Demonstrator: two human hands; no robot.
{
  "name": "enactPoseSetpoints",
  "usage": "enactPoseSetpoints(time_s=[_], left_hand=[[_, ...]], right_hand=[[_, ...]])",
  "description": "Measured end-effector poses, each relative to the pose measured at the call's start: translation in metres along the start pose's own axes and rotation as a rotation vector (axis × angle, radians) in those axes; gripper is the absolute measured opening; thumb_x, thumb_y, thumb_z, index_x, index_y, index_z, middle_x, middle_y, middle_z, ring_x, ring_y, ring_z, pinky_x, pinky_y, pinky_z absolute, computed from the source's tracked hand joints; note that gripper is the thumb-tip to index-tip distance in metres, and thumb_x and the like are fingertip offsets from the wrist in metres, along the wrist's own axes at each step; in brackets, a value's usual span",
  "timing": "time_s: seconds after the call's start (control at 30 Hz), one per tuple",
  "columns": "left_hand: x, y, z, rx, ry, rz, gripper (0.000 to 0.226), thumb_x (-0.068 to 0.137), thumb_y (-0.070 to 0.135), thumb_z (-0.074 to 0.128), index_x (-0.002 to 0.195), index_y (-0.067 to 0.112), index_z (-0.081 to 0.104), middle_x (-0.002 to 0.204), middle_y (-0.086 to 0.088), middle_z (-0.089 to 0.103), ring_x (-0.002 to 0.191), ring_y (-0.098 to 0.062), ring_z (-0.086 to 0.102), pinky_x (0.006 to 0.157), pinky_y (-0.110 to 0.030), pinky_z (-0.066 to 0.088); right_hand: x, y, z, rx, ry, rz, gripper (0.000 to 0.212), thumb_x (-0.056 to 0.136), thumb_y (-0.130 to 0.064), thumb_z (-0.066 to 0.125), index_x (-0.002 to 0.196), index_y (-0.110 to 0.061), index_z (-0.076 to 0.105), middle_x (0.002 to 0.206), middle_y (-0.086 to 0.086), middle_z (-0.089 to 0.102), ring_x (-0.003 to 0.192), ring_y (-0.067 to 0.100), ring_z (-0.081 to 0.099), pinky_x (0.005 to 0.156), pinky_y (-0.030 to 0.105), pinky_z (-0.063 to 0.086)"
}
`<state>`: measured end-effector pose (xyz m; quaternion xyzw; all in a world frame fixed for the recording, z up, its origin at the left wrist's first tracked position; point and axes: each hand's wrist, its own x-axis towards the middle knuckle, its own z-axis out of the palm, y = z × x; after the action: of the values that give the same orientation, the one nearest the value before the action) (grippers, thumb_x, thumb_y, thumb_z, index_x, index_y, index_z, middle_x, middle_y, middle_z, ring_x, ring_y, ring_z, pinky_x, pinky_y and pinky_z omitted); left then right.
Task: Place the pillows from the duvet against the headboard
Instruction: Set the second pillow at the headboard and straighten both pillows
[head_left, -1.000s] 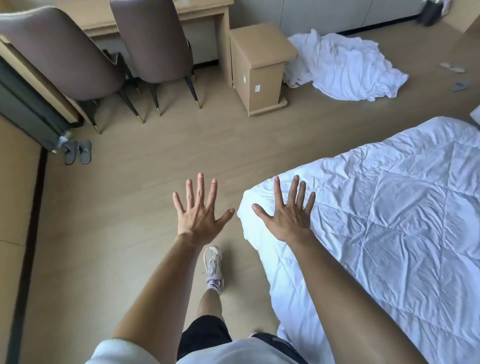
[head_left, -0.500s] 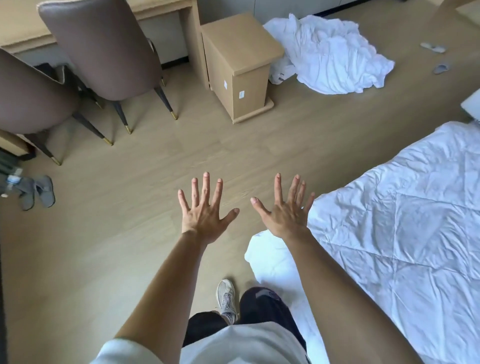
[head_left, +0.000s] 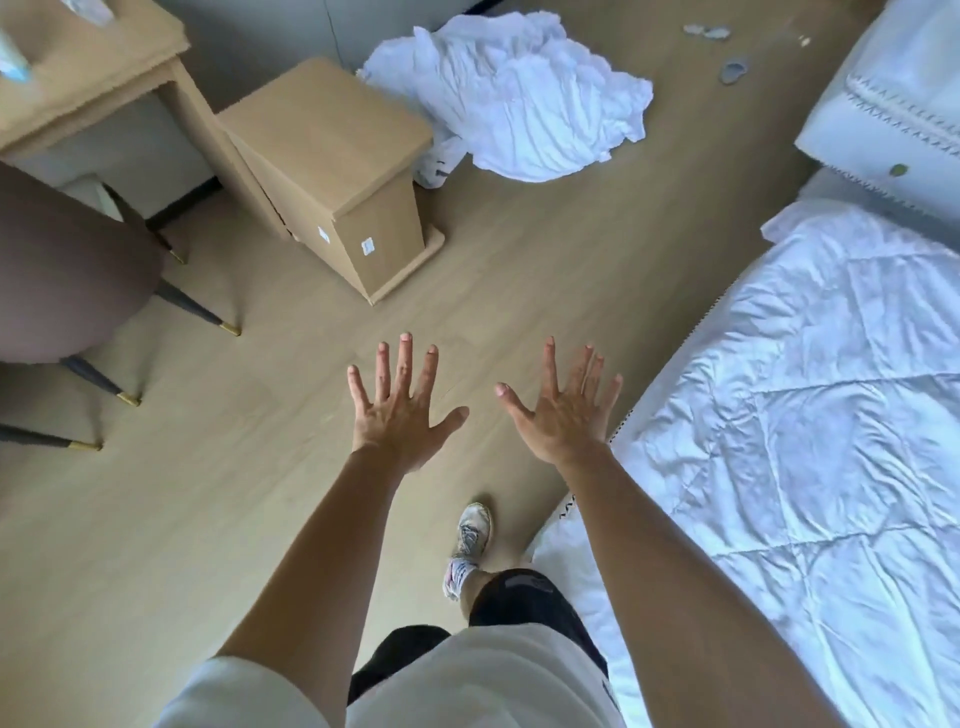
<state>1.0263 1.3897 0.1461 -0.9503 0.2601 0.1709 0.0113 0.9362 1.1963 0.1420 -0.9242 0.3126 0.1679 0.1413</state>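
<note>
My left hand (head_left: 400, 418) and right hand (head_left: 563, 421) hover apart over the pale wood floor (head_left: 208, 519), fingers splayed, holding nothing, free, I judge, for the pickup. The right hangs just beside the white quilted duvet (head_left: 831, 426). Farther up, what I take for a white stitch-edged pillow (head_left: 898, 98) lies beyond the duvet's end; no headboard shows. A light wooden bedside cabinet (head_left: 332, 166) and crumpled white linen heap (head_left: 519, 98) sit left, not blocking.

Left hand (head_left: 402, 415) and right hand (head_left: 563, 415) outstretched, fingers spread, seemingly empty.
</note>
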Motion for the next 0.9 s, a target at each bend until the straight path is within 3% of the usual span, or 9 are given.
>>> enactPoseSetpoints(time_s=[0.33,0.9], left_hand=[[0.172,0.051,-0.064,0.083,-0.042,0.225,0.092,0.086,0.085,0.006,0.153,0.033,-0.029,0.158,-0.002,-0.043,0.149,-0.030,-0.032,0.119,-0.067,-0.008],[0.545,0.190,-0.208,0.132,0.012,0.666,0.092,0.089,0.082,0.013,0.158,0.031,-0.018,0.164,-0.002,-0.032,0.153,-0.031,-0.022,0.119,-0.066,-0.009]], right_hand=[[0.121,0.025,-0.074,0.033,0.057,0.201,0.099,0.082,-0.090,0.006,0.156,-0.031,-0.023,0.162,0.023,-0.029,0.151,0.039,-0.023,0.119,0.061,-0.014],[0.400,0.081,-0.235,0.227,0.231,0.664,0.101,0.080,-0.091,0.006,0.157,-0.032,-0.021,0.164,0.022,-0.023,0.153,0.037,-0.019,0.120,0.061,-0.012]])
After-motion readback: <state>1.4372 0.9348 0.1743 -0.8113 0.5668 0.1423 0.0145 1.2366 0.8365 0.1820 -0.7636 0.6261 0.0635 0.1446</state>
